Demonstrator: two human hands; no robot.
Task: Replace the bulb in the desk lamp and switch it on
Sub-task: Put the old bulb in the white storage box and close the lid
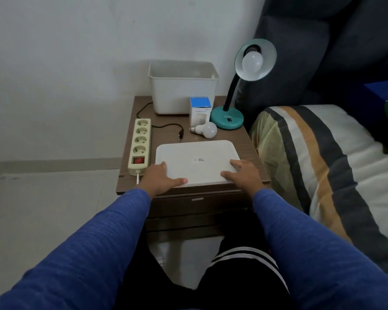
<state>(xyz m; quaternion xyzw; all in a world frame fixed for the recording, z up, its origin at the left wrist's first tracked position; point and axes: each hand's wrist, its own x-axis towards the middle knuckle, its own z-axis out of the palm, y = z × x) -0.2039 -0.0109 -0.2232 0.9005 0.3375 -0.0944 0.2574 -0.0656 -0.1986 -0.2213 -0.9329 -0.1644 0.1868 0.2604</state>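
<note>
A teal desk lamp (227,118) stands at the back right of the brown bedside table (251,151), unlit, with a white bulb (252,61) in its shade. A loose white bulb (207,130) lies on its side in front of a blue-and-white bulb box (199,110). The lamp's black plug (180,133) lies unplugged beside a cream power strip (140,144) with a red switch. My left hand (160,179) and my right hand (244,174) rest with straight fingers on the near corners of a flat white tray (197,161).
A white plastic bin (183,86) stands at the back of the table against the wall. A bed with a striped blanket (311,157) lies on the right, with a dark headboard behind the lamp. Pale floor stretches to the left.
</note>
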